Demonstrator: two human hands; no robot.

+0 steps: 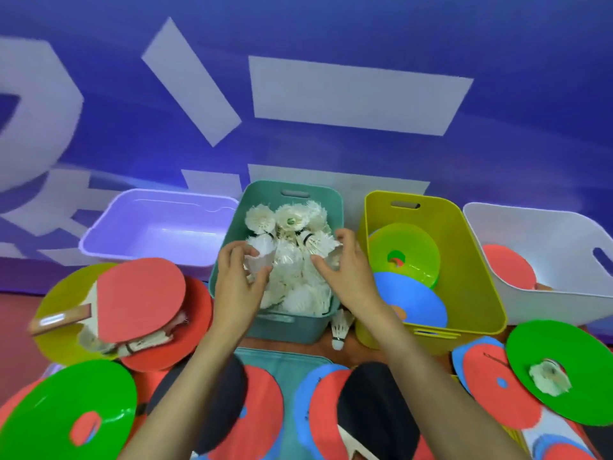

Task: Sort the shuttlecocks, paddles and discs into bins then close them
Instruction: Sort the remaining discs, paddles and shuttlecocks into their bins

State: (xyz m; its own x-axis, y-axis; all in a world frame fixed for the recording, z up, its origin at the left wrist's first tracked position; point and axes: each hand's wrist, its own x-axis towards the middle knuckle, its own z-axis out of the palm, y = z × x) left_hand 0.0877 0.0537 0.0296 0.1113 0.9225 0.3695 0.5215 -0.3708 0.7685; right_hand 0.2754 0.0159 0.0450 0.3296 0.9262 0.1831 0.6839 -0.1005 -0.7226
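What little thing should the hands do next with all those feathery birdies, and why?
Probably lift the right hand out of the teal bin and pick up the loose shuttlecock just outside it, beside the yellow bin. The teal bin already holds the other shuttlecocks, and that stray one is the closest to this hand.

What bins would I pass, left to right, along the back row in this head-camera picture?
The purple bin → teal bin full of shuttlecocks → yellow bin holding discs → white bin with a red paddle inside.
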